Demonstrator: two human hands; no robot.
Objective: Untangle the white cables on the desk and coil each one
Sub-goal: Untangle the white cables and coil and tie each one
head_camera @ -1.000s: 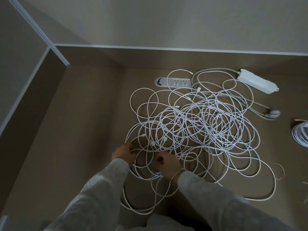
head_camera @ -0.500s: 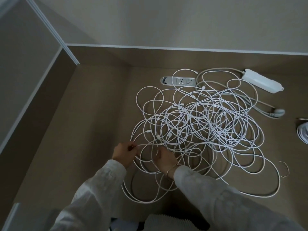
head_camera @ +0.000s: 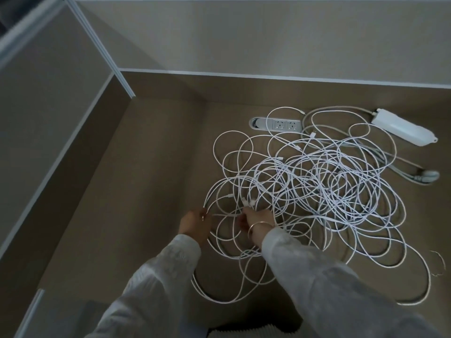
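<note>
1. The white cables [head_camera: 317, 191] lie in one tangled heap on the desk [head_camera: 151, 191], spreading ahead and rightward of both hands.
2. The left hand [head_camera: 195, 224] pinches a strand at the heap's near edge; the right hand [head_camera: 253, 219] grips strands beside it.
3. Pulling hard probably tightens knots, since loops overlap everywhere.

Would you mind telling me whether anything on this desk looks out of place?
Yes: the thin white cables lie in one knotted, overlapping heap across the brown desk, loops sprawling toward its near edge.
</note>
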